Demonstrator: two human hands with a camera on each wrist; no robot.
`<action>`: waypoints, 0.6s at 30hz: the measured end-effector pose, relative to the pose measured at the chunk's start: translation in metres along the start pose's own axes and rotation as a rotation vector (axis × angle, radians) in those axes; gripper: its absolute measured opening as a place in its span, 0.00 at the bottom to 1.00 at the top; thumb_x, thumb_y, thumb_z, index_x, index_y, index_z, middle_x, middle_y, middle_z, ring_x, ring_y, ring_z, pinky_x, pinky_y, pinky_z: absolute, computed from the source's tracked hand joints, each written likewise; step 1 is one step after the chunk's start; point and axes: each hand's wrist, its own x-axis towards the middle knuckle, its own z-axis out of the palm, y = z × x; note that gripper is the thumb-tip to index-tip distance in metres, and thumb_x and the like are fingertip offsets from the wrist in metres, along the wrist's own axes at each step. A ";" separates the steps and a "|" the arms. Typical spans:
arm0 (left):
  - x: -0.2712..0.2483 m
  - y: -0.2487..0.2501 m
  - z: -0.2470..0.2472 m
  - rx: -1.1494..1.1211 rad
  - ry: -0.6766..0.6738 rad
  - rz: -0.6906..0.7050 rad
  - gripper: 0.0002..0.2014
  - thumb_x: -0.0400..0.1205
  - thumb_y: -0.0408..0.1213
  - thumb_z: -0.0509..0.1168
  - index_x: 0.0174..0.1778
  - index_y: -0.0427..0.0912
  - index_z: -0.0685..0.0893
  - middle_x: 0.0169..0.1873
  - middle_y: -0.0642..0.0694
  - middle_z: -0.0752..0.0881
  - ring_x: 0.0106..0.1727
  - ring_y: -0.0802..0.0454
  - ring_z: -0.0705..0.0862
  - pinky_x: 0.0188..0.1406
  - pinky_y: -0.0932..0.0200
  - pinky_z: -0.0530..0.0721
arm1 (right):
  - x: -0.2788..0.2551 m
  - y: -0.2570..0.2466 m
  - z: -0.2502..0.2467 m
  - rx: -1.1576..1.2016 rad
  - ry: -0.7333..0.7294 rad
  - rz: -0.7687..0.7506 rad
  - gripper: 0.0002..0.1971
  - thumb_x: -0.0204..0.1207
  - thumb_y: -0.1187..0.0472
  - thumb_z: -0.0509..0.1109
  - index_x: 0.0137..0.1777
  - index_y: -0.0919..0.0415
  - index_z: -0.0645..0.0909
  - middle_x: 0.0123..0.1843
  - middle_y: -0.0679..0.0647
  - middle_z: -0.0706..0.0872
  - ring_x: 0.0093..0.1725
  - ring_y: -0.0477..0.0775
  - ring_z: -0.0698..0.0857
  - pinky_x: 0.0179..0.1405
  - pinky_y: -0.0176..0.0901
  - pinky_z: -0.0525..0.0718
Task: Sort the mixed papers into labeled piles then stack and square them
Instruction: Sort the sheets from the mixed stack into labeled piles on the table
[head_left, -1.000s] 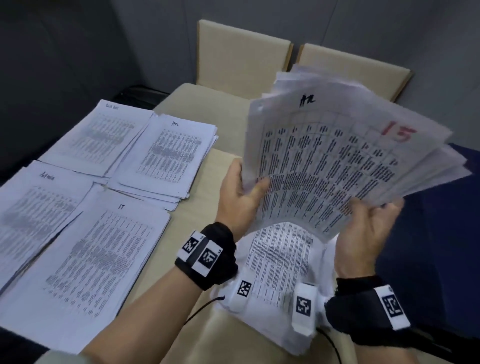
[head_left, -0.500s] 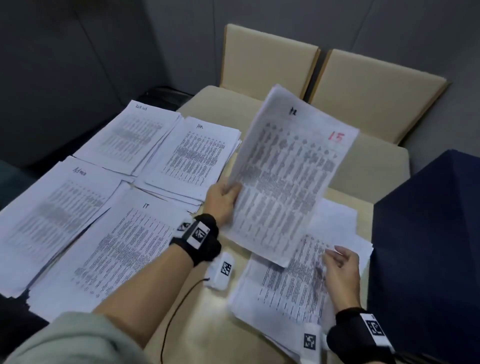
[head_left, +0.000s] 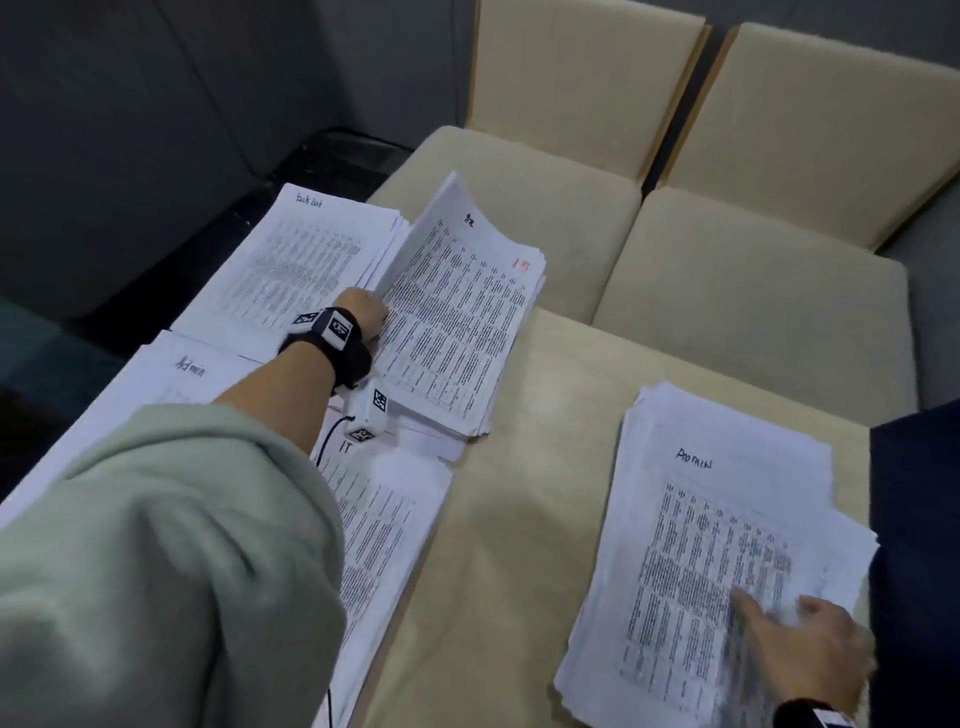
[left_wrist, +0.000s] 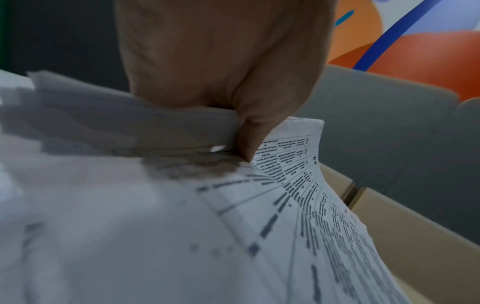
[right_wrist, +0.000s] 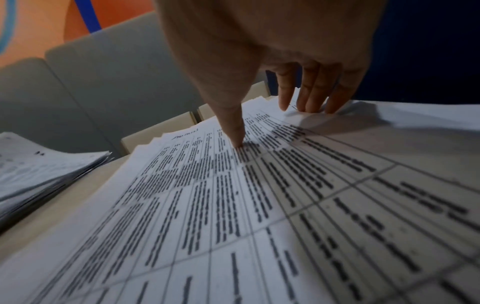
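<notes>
White sheets at twelve o'clock carry dense black print in a ruled grid, one with a red "15" in its corner; the stack at four o'clock is white too, black-lettered. Pale green sleeve at eight o'clock, black wristband with black-and-white square tags. Beige table, cream chairs at one o'clock, grey wall at ten, navy block at three.

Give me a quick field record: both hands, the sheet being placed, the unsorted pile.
left hand: pinches the left edge of the red-marked sheet
red-marked sheet: lying on the far pile, held edge lifted
right hand: fingers straight, touching the unsorted stack
unsorted stack: top sheet handwritten "Admin", edges ragged
table: bare strip between piles
</notes>
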 end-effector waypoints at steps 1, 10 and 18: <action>0.009 -0.003 0.006 0.039 -0.010 0.008 0.15 0.85 0.32 0.61 0.63 0.26 0.82 0.57 0.31 0.86 0.60 0.35 0.84 0.59 0.48 0.80 | 0.001 -0.003 -0.001 -0.004 0.001 0.017 0.40 0.64 0.45 0.84 0.68 0.73 0.78 0.68 0.77 0.77 0.74 0.71 0.68 0.78 0.63 0.63; 0.030 -0.004 0.021 0.322 0.186 -0.149 0.25 0.81 0.40 0.66 0.70 0.31 0.70 0.69 0.31 0.75 0.68 0.35 0.75 0.66 0.41 0.76 | 0.006 -0.031 -0.005 0.125 0.011 0.090 0.37 0.56 0.53 0.90 0.58 0.76 0.81 0.62 0.72 0.84 0.60 0.72 0.85 0.62 0.61 0.81; -0.060 0.051 0.068 -0.066 0.304 0.306 0.08 0.78 0.34 0.65 0.52 0.42 0.81 0.54 0.42 0.83 0.55 0.42 0.82 0.58 0.44 0.81 | -0.014 -0.021 -0.026 0.348 0.126 -0.130 0.05 0.74 0.65 0.77 0.44 0.61 0.83 0.41 0.61 0.86 0.43 0.61 0.82 0.50 0.45 0.75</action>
